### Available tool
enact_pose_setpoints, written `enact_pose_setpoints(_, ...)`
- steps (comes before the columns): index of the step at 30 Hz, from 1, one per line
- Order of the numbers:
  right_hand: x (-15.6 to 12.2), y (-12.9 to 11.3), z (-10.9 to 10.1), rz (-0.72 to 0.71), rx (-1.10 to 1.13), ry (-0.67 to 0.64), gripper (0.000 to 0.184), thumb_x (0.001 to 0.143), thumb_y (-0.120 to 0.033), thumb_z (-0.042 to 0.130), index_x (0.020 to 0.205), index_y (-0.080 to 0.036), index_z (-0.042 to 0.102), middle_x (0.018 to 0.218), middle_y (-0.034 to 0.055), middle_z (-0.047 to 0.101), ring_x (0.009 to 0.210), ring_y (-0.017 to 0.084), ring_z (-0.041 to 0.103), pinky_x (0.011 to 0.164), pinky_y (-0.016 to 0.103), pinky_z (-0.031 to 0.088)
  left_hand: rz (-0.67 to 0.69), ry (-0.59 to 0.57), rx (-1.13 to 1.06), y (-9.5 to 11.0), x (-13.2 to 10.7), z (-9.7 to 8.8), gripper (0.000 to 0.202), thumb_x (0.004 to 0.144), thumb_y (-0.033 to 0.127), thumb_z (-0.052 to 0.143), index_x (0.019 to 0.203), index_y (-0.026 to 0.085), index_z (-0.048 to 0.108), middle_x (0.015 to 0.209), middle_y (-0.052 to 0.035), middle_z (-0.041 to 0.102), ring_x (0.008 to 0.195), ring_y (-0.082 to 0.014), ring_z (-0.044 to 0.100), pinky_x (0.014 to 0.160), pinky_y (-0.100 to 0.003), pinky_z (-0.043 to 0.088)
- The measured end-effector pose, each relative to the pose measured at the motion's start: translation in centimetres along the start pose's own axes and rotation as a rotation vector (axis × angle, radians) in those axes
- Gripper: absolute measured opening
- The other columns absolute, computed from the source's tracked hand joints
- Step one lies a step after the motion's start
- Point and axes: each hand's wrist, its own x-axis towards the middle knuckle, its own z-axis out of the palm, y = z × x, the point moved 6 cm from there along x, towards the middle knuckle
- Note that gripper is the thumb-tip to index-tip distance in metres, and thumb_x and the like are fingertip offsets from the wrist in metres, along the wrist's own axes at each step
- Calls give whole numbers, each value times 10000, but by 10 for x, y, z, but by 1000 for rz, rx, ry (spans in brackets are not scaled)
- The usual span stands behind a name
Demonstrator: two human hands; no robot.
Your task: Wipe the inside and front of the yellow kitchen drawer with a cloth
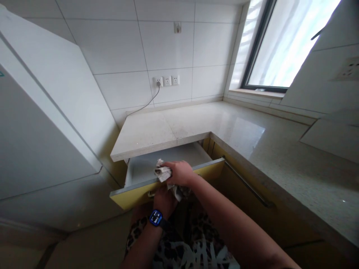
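Yellow drawer point(123, 200): standing open beneath the pale desk point(148, 130), front panel point(210, 172) toward the body; open, by the look of it, to give room for reaching over the edge.

Cloth point(162, 173): bunched at the panel's top edge, upper folds over the drawer, lower folds hanging on the near side; probably crumpled for a thick, easy hold.

Right grip point(181, 173): curled and pinching the upper bunch of cloth from the right, back of the hand turned up.

Right arm point(224, 201): stretched diagonally from the lower right, wrist nearly straight, hand at the height of the panel's edge.

Left grip point(163, 201): lower, close in front of the panel, below the right one; fingertips hidden, so cannot tell whether spread, pressed together or pinching cloth; perhaps placed there to steady the panel.

Left arm point(146, 239): rising steeply from the bottom, shorter in reach.

Watch point(155, 217): strapped to the left wrist, lit screen facing up.

Handle point(151, 194): on the panel, just beside the left grip; contact unclear.

Cord point(146, 105): sloping from the plug point(158, 84) to the desk's left end, presumably kept near the wall and out of the way.

Bar point(246, 181): along the cupboard to the right, apart from both hands.
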Motion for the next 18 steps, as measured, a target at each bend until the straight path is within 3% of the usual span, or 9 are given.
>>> enact_pose_setpoints(7,-57,136,-55,273,-24,214,621,690,-385,750,1299,-340,635,1128,7,753,1002,255,692,815,311,474,34,218,37,3,-3,-8,188,887,166,535,1021,211,659,925,-54,683,897,-241,610,814,-396,440)
enact_pose_setpoints(10,-74,173,-68,394,-6,283,561,728,-386,717,1281,-323,649,1075,8,762,957,248,692,754,299,463,27,242,43,5,-4,-10,157,882,153,529,957,218,652,876,-44,668,863,-237,602,798,-390,424)
enact_pose_setpoints(13,-80,170,-70,428,-64,328,519,737,-383,708,1248,-301,663,1097,32,752,1001,266,667,823,337,431,12,246,56,7,-3,-10,143,881,152,523,920,218,644,855,-41,658,847,-241,598,786,-390,414)
enact_pose_setpoints(18,-70,100,-43,271,-116,265,584,685,-371,751,1257,-322,645,1128,57,725,1067,278,603,920,395,320,8,228,61,8,-6,-9,125,885,158,527,916,206,638,857,-44,654,857,-250,598,798,-401,409)
